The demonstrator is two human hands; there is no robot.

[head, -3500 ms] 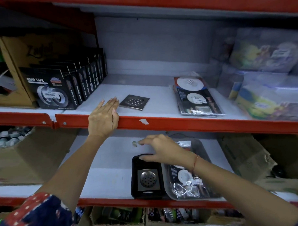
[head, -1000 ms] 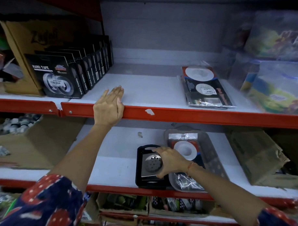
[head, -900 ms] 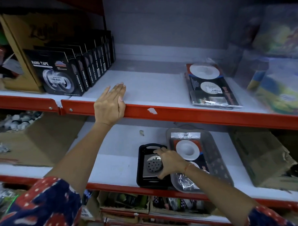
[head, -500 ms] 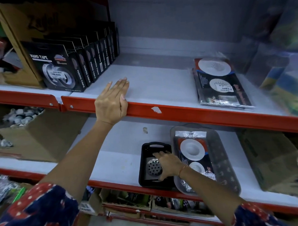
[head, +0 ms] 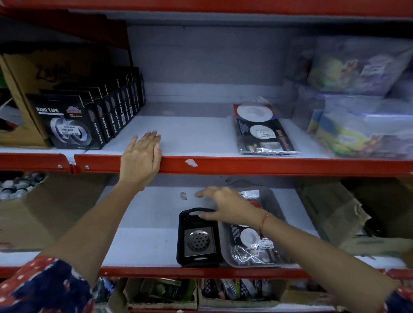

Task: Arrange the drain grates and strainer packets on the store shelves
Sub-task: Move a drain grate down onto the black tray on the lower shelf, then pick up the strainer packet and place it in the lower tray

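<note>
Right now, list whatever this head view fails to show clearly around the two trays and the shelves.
- Right hand: blurred by motion; empty or holding something cannot be told.
- Grey tray: its upper packets are hidden behind that hand and wrist.
- Black tray: whether more grates lie under the drain grate is hidden.
- Plastic bags at right: blurred, cut off by the edge.
- Strainer packets: label text too small.
</note>
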